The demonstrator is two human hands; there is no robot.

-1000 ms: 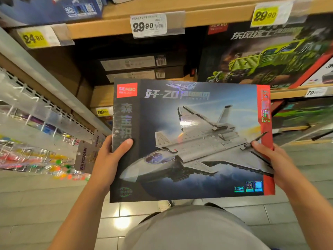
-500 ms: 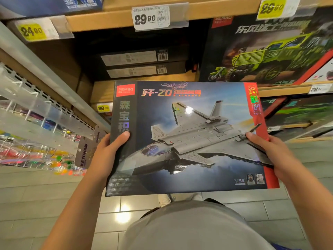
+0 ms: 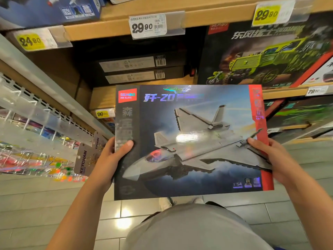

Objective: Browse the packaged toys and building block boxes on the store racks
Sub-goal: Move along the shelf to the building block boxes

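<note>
Both hands, left hand [image 3: 110, 159] and right hand [image 3: 268, 157], pinch the jet block box [image 3: 191, 141] by its edges; its glossy sleeve risks slipping floorward

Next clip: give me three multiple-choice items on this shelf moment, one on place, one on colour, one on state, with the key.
1. Where is the fighter jet box?
A. On the floor
B. Held in front of the shelves
C. On the top shelf

2. What colour is the truck on the truck box?
A. Green
B. Blue
C. White

3. How is the jet box held?
A. Left hand only
B. Right hand only
C. Both hands

Key: 1 B, it hangs clear of the racks; 2 A, green bodywork; 3 C, left hand and right hand each have a grip on a side edge.
</note>
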